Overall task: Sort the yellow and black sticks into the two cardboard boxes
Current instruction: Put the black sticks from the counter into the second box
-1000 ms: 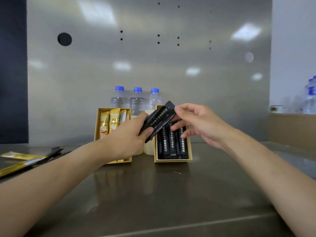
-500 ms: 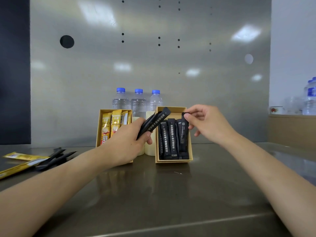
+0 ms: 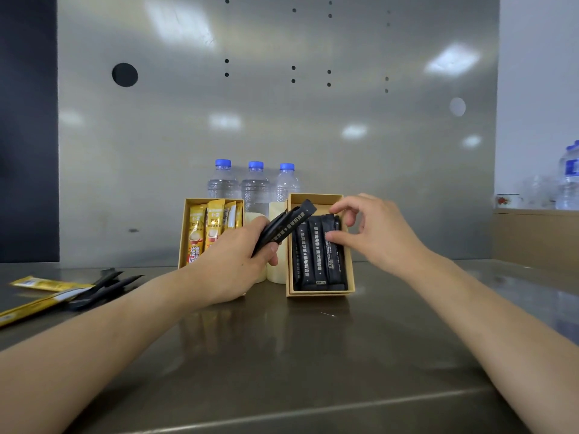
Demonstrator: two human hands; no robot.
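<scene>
1. Biggest worry first: the left hand (image 3: 233, 261) is clamped on a small bundle of black sticks (image 3: 283, 228), at least two, angled up toward one o'clock with the tips over the near-left corner of the right box (image 3: 351, 288). If that fist loosens, I reckon the bundle fans out and slides onto the steel table (image 3: 297, 355).
2. Next risk: the right hand (image 3: 372, 236) is half open, with the thumb and a fingertip touching the rightmost packed black stick (image 3: 332, 252); whether it actually pinches it, I cannot tell. The row looks tight, so pressing more in could buckle a stick or tip the propped-up box.
3. Smaller risk: the left forearm crosses in front of the left box (image 3: 185, 233), so a careless pull-back could nudge it.
4. Now the count, largest first. Boxes: two, at twelve o'clock, side by side with pale cups between them.
5. Water bottles (image 3: 255, 189) behind them: three.
6. Black sticks in the right box: three or four, hard to separate.
7. Yellow sticks (image 3: 214, 227) upright in the left box: about four.
8. Unsorted at nine o'clock: two loose yellow sticks (image 3: 47, 285) and two or three loose black sticks (image 3: 106, 286).
</scene>
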